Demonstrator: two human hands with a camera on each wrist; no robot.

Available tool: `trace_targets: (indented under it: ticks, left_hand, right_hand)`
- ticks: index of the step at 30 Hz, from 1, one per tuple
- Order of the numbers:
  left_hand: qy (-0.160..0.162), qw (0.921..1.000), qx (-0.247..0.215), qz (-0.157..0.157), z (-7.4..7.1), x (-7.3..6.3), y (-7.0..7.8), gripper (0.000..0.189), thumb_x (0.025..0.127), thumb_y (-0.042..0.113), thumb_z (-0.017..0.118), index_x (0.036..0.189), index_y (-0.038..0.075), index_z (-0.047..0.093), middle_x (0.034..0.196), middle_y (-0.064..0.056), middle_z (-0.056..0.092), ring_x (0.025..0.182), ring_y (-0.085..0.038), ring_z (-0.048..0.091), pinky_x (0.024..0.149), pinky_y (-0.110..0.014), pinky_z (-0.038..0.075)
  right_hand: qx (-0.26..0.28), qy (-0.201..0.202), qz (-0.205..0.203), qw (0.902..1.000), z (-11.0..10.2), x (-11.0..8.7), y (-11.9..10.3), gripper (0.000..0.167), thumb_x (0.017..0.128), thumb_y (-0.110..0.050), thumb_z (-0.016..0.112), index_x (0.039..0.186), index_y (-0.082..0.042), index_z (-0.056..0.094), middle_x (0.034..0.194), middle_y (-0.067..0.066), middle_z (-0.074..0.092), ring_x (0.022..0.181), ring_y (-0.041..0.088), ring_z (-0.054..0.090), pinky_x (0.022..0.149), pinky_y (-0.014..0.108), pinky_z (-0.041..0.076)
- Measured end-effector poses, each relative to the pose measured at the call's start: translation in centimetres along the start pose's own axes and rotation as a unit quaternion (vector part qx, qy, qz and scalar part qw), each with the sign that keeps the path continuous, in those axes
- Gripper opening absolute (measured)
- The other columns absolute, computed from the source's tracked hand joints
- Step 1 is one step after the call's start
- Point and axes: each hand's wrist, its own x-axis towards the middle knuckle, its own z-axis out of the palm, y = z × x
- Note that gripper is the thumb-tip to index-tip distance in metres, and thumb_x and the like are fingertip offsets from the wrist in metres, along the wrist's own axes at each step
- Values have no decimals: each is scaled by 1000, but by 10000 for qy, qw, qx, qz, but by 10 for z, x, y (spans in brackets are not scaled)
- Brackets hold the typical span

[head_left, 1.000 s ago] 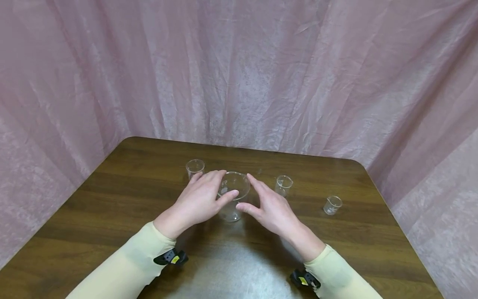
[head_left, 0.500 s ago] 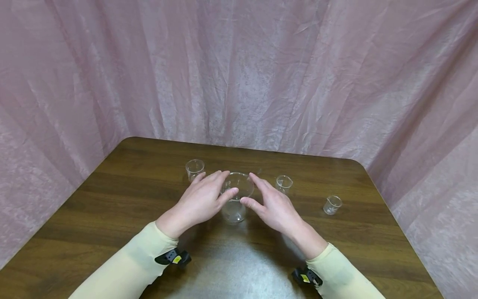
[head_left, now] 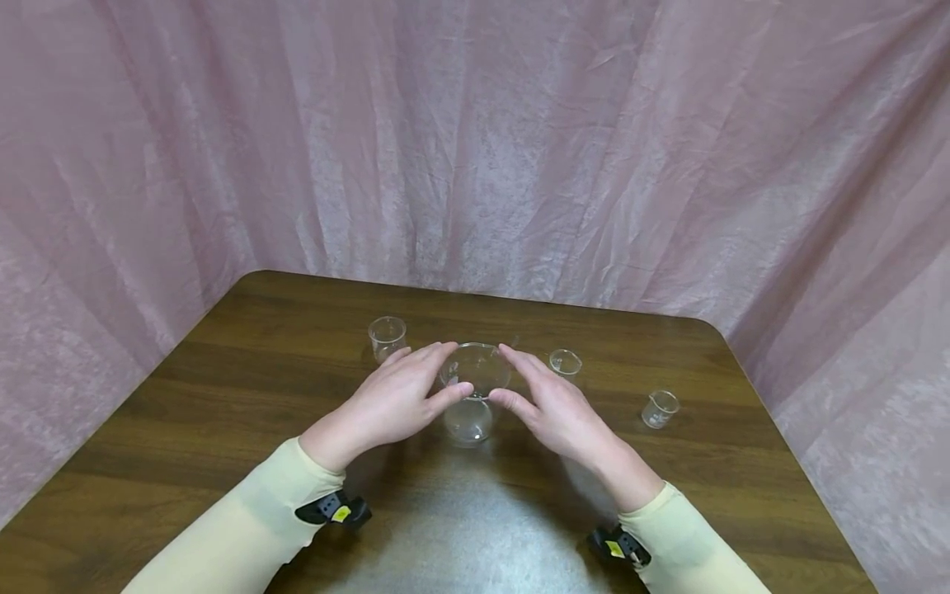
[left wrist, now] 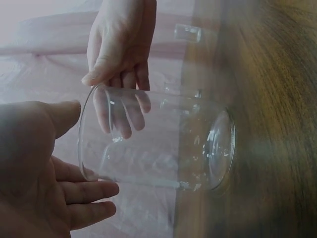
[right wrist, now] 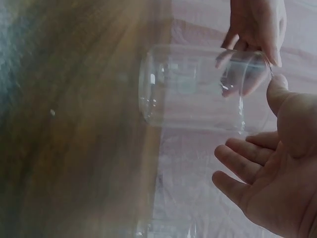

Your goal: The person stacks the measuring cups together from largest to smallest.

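A large clear glass beaker [head_left: 467,419] stands upright on the table between the two hands. From the left, the left hand [head_left: 393,396] curves along its rim, fingers nearly straight and thumb reaching over the near edge. Opposite it, the right hand [head_left: 549,404] has extended fingers beside the right rim and its thumb at the near edge. In the left wrist view, the beaker [left wrist: 158,141] shows the other hand's fingers through its glass. The right wrist view shows the right fingers [right wrist: 242,158] spread beside the beaker [right wrist: 193,87], with the thumb close to its lip.
Smaller glass beakers stand around: one [head_left: 387,332] behind the left hand, one [head_left: 566,363] behind the right, and another [head_left: 660,409] farther right. The brown wooden table [head_left: 185,429] ends at a pink curtain [head_left: 475,165].
The large beaker has shifted slightly right, along with the right hand. The gap between the two thumbs has widened. The small beakers stay where they were.
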Motion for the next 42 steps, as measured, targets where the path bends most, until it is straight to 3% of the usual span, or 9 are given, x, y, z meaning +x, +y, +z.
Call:
trace_targets:
  ticks: [13,23,33,42]
  left_hand:
    - [73,9994,-78,314,-2,-2,1,75,106,48,75,158,-1,53,152,-16,64,144,-32,59,124,-58,38]
    - [191,9990,-45,403,0,-4,6,74,103,46,79,155,-1,55,149,-16,67,139,-31,63,123,-58,40]
    - [329,9985,6,432,3,-4,10,72,101,46,82,152,2,58,143,-11,70,136,-28,66,125,-58,37]
    - [384,9980,70,498,4,-3,11,69,102,47,81,151,2,60,142,-10,71,136,-27,66,125,-61,36]
  right_hand:
    - [334,-288,-188,9988,-17,0,5,65,111,-33,69,168,-9,47,162,8,58,154,30,48,125,57,38]
    - [416,-386,82,9984,-16,-1,1,85,102,-42,81,171,-11,41,162,6,58,156,33,45,125,59,37]
    - [723,-292,259,9966,-13,0,-2,90,97,-39,88,169,-8,43,155,3,64,139,30,63,114,57,50]
    - [881,-368,382,9947,-16,1,-1,90,97,-45,87,168,-11,45,156,4,64,134,28,66,111,55,52]
